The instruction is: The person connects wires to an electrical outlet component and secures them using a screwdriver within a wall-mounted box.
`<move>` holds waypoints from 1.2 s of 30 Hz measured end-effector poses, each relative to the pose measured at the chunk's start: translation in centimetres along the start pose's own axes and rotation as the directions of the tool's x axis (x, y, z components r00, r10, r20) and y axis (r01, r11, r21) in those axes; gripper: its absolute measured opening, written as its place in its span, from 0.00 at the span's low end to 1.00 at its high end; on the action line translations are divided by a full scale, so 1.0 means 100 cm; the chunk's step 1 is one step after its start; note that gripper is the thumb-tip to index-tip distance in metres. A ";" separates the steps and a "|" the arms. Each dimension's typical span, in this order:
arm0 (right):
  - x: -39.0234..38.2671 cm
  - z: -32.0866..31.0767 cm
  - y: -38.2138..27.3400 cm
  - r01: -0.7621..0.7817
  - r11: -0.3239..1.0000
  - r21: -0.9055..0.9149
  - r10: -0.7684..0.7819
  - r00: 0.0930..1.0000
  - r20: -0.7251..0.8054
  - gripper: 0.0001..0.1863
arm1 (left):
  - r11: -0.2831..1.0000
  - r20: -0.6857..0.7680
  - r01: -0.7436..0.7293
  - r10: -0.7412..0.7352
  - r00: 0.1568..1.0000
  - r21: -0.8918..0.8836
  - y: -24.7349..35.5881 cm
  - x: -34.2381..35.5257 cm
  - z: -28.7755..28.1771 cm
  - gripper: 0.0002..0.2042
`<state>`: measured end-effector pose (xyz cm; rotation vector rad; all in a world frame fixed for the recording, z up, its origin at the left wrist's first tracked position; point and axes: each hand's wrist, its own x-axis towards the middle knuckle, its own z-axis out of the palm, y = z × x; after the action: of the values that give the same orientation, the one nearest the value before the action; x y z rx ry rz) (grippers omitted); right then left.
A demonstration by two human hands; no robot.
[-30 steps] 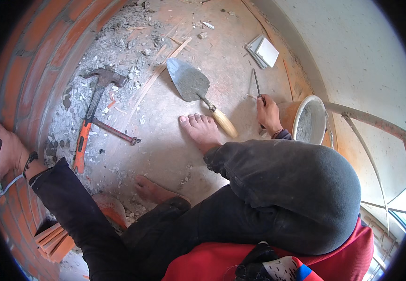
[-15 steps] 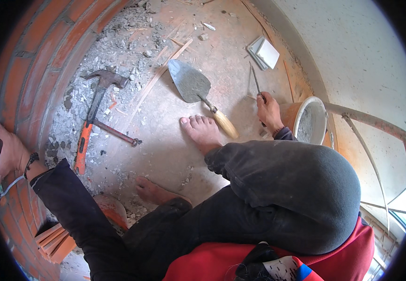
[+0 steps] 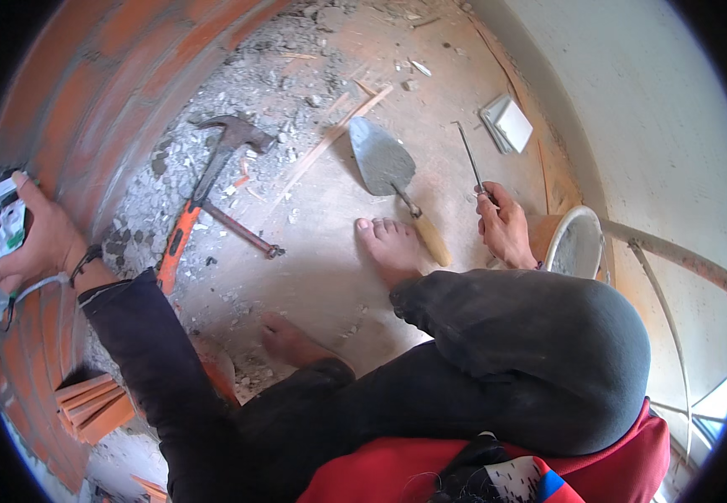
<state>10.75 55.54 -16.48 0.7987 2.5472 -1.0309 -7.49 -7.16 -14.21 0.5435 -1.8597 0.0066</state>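
1. My right hand [image 3: 507,226] is clamped around the near end of a slim, straight, grey metal-shafted hand tool [image 3: 470,159]; its shaft points away from me, across the dusty concrete floor [image 3: 317,281].
2. Compared with half a second ago, more shaft shows ahead of my fingers; I judge the tool to be lifted, though floor clearance cannot be confirmed.
3. My left hand [image 3: 45,239] lies against a white, rectangular fitting with green-marked inner parts [image 3: 11,223], beside the orange-red brick wall [image 3: 87,142]; thumb and fingers are spread apart along it; I cannot tell whether they grip it.
4. The view is now turned further left; the fitting shows more fully, as does the thin white cable [image 3: 42,283] below my palm.
5. Consequence, in my judgement: both hands are occupied; tool and fitting remain well apart.
6. The wooden-handled, pointed steel trowel [image 3: 380,159] and the orange-handled claw hammer [image 3: 204,189] lie between my hands, untouched.
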 end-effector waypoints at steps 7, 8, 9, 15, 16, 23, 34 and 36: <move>-0.004 0.003 -0.084 0.419 0.908 0.023 -0.412 0.879 0.240 0.13 | 0.979 0.046 0.090 -0.083 0.996 -0.185 0.024 -0.022 -0.014 0.73; -0.002 0.005 -0.094 0.532 0.846 0.028 -0.521 0.816 0.252 0.13 | 0.956 0.065 0.130 -0.117 0.991 -0.261 0.035 -0.021 -0.023 0.73; 0.001 0.008 -0.102 0.636 0.771 0.034 -0.621 0.739 0.261 0.13 | 0.938 0.085 0.128 -0.106 0.991 -0.322 0.040 -0.022 -0.028 0.69; 0.006 0.024 -0.154 0.826 0.549 0.130 -0.800 0.474 0.367 0.14 | 0.899 0.254 0.333 -0.265 0.930 -0.285 0.086 -0.054 -0.069 0.52; 0.007 0.027 -0.158 0.834 0.531 0.148 -0.813 0.453 0.367 0.14 | 0.855 0.325 0.408 -0.305 0.895 -0.322 0.113 -0.063 -0.087 0.42; 0.016 0.045 -0.185 0.877 0.414 0.244 -0.883 0.321 0.343 0.12 | -0.096 0.894 0.930 0.256 0.368 -0.355 0.185 -0.108 -0.144 0.15; 0.026 0.051 -0.205 0.891 0.350 0.289 -0.894 0.226 0.386 0.14 | 0.110 0.870 0.870 0.192 0.455 -0.480 0.168 -0.093 -0.148 0.13; 0.028 0.050 -0.204 0.890 0.348 0.295 -0.896 0.223 0.384 0.14 | 0.188 0.863 0.845 0.189 0.470 -0.501 0.172 -0.090 -0.150 0.14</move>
<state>-3.22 40.96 -9.97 -1.0944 2.3610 -1.2627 1.86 15.43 -12.48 0.0680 -1.9964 -2.0467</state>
